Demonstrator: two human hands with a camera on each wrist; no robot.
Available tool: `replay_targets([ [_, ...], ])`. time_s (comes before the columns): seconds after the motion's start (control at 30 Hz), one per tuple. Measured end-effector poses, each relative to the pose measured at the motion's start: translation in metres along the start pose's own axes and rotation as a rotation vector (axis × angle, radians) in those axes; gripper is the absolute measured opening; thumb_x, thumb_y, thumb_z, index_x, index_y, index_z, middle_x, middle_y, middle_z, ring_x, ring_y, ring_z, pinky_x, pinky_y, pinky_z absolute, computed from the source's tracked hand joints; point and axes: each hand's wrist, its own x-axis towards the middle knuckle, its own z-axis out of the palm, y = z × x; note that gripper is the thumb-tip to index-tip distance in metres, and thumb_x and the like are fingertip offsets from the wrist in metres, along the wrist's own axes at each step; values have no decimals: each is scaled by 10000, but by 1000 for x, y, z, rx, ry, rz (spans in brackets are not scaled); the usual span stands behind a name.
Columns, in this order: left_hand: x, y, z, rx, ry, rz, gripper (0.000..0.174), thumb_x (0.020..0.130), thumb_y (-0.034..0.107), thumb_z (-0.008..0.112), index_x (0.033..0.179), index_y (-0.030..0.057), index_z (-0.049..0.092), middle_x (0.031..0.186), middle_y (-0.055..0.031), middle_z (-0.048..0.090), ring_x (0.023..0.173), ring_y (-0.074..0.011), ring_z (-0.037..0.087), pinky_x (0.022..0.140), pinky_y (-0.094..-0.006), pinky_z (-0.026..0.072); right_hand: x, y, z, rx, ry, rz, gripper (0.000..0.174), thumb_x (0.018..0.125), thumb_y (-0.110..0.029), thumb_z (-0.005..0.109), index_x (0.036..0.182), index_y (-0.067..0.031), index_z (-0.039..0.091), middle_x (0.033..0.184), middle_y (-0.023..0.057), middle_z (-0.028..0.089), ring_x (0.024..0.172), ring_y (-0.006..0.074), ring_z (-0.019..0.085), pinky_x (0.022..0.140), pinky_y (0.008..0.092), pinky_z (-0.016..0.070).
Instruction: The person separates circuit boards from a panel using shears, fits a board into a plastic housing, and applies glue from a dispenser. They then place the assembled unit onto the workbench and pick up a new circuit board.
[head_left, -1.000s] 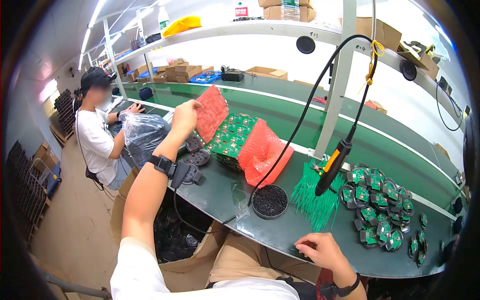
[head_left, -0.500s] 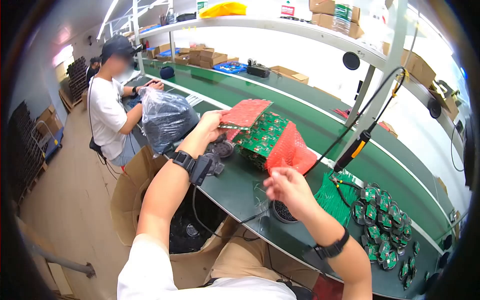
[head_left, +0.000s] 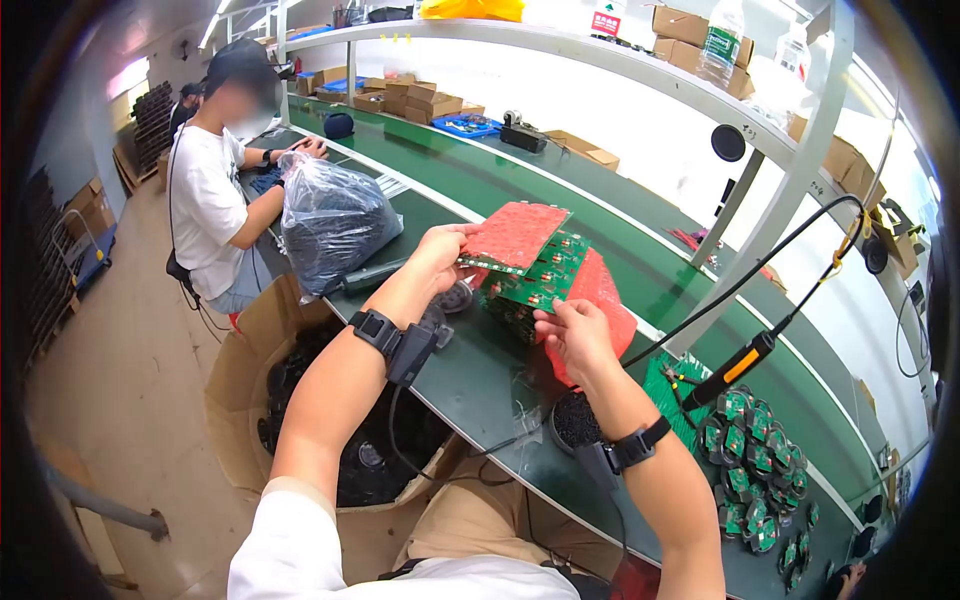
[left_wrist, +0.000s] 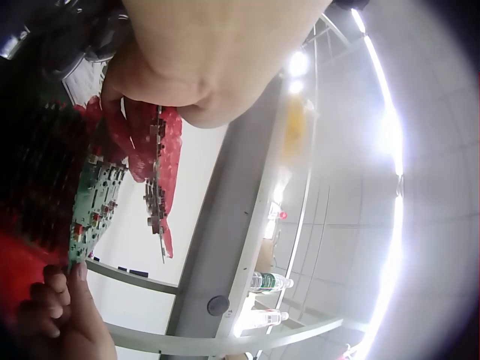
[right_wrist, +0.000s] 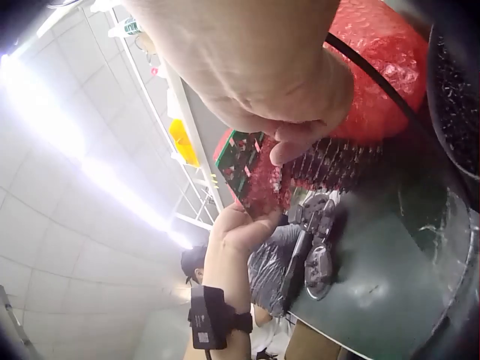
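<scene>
My left hand (head_left: 440, 252) grips the left edge of a sheet of red bubble wrap (head_left: 515, 232) with a circuit board panel (left_wrist: 155, 180) against its underside. Below it a green circuit board panel (head_left: 552, 272) lies on top of a stack, its small components facing up. At the near right corner of that top panel, my right hand (head_left: 582, 338) pinches the edge between thumb and fingers. More red bubble wrap (right_wrist: 379, 71) bunches around the right side of the stack, partly behind the right hand. In the right wrist view, the stack's layered edges (right_wrist: 337, 163) show beneath the fingers.
A round dish of small black parts (head_left: 575, 420) sits by my right wrist. An electric screwdriver (head_left: 735, 370) hangs over green strips, near many round board assemblies (head_left: 750, 465). Left are a bagged bundle (head_left: 335, 225), a carton (head_left: 235, 410) and a seated person (head_left: 215, 190).
My left hand has tilted the bubble-wrapped panel from steep to nearly flat over the stack. The right hand has risen from the table's front edge to the stack and now pinches the top panel.
</scene>
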Motion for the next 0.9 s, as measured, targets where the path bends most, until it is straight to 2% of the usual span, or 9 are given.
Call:
replay_targets([
  [0.2, 18, 1, -10, 148, 36, 159, 331, 999, 3, 402, 1242, 30, 627, 968, -81, 711, 755, -161, 679, 616, -347, 558, -72, -31, -26, 54, 13, -116, 141, 1060, -169, 536, 1076, -36, 493, 1039, 181, 716, 838, 211, 742, 624, 270, 579],
  [0.3, 27, -1, -1, 556, 157, 500, 361, 970, -10, 401, 1158, 21, 707, 896, -56, 697, 751, -118, 640, 672, -293, 516, -94, -31, -44, 188, -105, -114, 120, 1063, -173, 545, 1098, -67, 502, 1048, 190, 722, 839, 191, 745, 638, 249, 607],
  [0.4, 20, 12, 13, 878, 363, 737, 310, 996, 35, 431, 1136, 4, 706, 962, -114, 737, 868, -210, 693, 798, -339, 534, -99, -32, -56, 271, -171, -102, 102, 1067, -161, 531, 1108, -75, 496, 1031, 187, 726, 840, 188, 744, 645, 254, 609],
  [0.43, 20, 15, 17, 951, 388, 843, 269, 987, 46, 460, 1112, 8, 696, 1027, -166, 732, 956, -314, 703, 858, -397, 543, -102, -29, -60, 293, -190, -110, 95, 1076, -166, 510, 1112, -79, 498, 1041, 197, 731, 831, 199, 749, 622, 260, 596],
  [0.47, 20, 16, 23, 955, 381, 851, 269, 987, 46, 460, 1112, 8, 696, 1027, -166, 732, 956, -314, 703, 858, -397, 543, -108, -29, -63, 300, -188, -117, 95, 1076, -166, 510, 1112, -79, 498, 1041, 197, 731, 831, 199, 749, 622, 260, 596],
  [0.57, -5, 7, 45, 1225, 237, 1262, 241, 923, 31, 507, 1103, 19, 667, 1065, -207, 696, 996, -396, 669, 875, -459, 538, -134, -26, -72, 451, -331, -77, 97, 1076, -177, 512, 1091, -81, 507, 1026, 196, 733, 751, 184, 723, 621, 257, 584],
  [0.67, -40, -20, 75, 1489, -1, 1475, 252, 854, 101, 584, 1100, 69, 630, 1017, -124, 637, 952, -324, 636, 783, -422, 554, -162, -18, -89, 538, -514, -90, 86, 1077, -165, 503, 1089, -80, 498, 1028, 215, 729, 742, 185, 717, 613, 254, 575],
  [0.73, -58, -37, 92, 1822, -76, 1303, 288, 851, 132, 613, 1138, 135, 637, 1096, -76, 645, 1001, -304, 647, 839, -397, 545, -182, -12, -96, 503, -472, -113, 73, 1078, -154, 494, 1086, -83, 485, 1020, 241, 725, 724, 190, 716, 590, 250, 565],
  [0.9, -54, -69, 91, 1537, -161, 1392, 270, 883, 122, 636, 1136, 134, 730, 1176, -115, 661, 1026, -327, 644, 908, -397, 513, -203, 2, -123, 418, -437, -103, 67, 1077, -147, 492, 1067, -87, 465, 1017, 275, 720, 718, 208, 725, 562, 250, 554],
])
